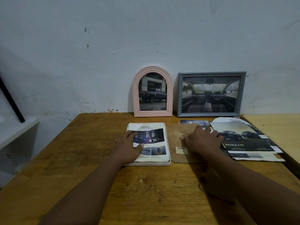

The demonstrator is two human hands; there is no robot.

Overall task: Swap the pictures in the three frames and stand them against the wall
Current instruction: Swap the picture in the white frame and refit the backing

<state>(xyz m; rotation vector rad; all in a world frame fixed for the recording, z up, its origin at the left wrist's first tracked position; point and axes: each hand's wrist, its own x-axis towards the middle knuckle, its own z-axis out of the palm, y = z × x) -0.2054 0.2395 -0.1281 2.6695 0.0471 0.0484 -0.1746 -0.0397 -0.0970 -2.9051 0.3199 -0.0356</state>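
A pink arched frame [152, 93] with a pickup picture and a grey-blue rectangular frame [211, 93] with a car-interior picture lean upright against the wall. A white frame [167, 162] lies flat on the table, a "SAFETY" picture [155, 140] resting in it. My left hand [128, 145] lies on that picture with fingers spread. To its right lies a brown backing board [177, 129] with a barcode label. My right hand [203, 140] rests on the board, fingers bent; whether they hold anything I cannot tell.
Loose brochure sheets [246, 143] with car pictures lie at the right, partly under the board. The wooden table [146, 192] ends at the right beside a lighter table [279, 130]. A white shelf [17, 135] and a black bar stand at the left.
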